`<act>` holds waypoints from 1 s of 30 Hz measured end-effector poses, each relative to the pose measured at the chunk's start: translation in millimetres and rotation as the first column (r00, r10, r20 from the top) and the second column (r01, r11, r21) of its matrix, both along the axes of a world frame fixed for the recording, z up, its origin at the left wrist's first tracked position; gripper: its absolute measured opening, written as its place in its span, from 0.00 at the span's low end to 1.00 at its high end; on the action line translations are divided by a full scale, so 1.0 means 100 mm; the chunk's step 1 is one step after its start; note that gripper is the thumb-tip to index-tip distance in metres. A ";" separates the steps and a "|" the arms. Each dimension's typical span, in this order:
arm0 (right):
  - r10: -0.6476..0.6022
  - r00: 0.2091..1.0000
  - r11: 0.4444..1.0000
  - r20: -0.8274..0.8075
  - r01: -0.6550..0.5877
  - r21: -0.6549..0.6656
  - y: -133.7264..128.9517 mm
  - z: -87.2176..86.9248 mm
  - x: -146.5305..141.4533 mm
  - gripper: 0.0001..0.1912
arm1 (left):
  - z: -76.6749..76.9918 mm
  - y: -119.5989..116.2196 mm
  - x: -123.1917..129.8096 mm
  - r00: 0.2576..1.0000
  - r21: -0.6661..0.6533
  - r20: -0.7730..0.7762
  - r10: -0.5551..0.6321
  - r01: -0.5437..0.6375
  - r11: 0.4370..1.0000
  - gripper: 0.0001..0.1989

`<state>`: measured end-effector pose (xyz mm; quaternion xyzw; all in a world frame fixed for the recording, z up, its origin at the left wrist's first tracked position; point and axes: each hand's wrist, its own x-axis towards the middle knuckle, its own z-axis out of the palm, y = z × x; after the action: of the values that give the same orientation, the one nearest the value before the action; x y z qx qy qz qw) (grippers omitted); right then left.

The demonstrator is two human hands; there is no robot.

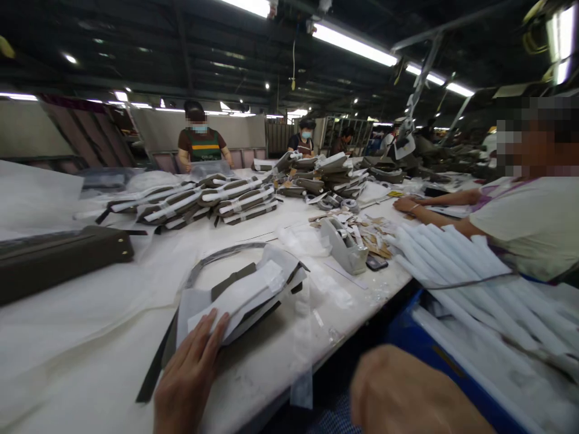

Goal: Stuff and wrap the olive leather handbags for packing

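Observation:
My left hand (192, 361) lies with fingers stretched out on the near end of a dark grey-brown folded piece wrapped in white paper (253, 292). A grey curved strap (217, 256) arches from that piece on its far side, and a dark strap end (156, 361) sticks out at its near left. At the lower right, past the table's edge, is my right hand (389, 386), blurred by motion; its fingers look curled, but what they hold, if anything, cannot be made out.
A tape dispenser (346, 247) and a phone (376, 263) lie near the table's right edge. Stacked wrapped pieces (235, 196) fill the far side. White rolls (470, 277) top a blue bin (434, 349). One person (529, 223) works at the right; others stand beyond the table.

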<state>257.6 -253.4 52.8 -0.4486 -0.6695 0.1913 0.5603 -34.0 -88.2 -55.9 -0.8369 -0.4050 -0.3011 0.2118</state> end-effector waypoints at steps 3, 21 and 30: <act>-0.127 0.969 0.988 0.213 0.142 -0.060 0.55 -0.18 0.00 0.17 | 0.05 0.01 0.00 1.000 -0.005 0.001 0.007 -0.007 1.000 0.31; 0.406 0.626 0.904 0.666 -0.167 -0.394 0.76 -0.98 -0.29 0.44 | 0.46 0.05 -0.02 0.970 -0.167 0.178 0.166 -0.136 0.977 0.35; 0.136 0.693 0.977 0.708 0.023 -0.211 1.46 -0.90 -0.66 0.22 | 0.25 0.14 0.01 0.971 -0.192 0.234 0.042 0.004 0.981 0.30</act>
<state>191.7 -107.9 -37.3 -0.5215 -0.8253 0.0856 0.1991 -32.7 -74.0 -30.8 -0.8075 -0.4624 -0.3565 0.0834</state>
